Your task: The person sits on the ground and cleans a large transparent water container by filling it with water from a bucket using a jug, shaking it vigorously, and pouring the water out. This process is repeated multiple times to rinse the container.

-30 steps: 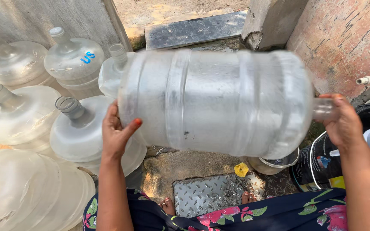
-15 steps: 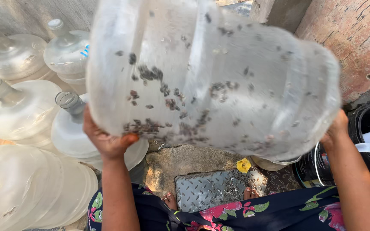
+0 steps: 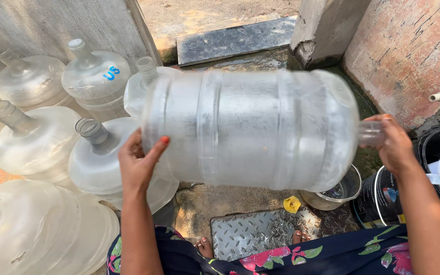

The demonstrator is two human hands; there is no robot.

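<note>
I see a clear, frosted jug, a dark navy garment with pink flowers, and a yellow scrap.

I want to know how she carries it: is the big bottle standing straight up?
No, the big clear bottle lies sideways in the air, its base against the left hand and its neck in the right hand.

A large, clear, ribbed plastic water jug is held horizontally in mid-air, its narrow neck pointed right, its base left.
</note>
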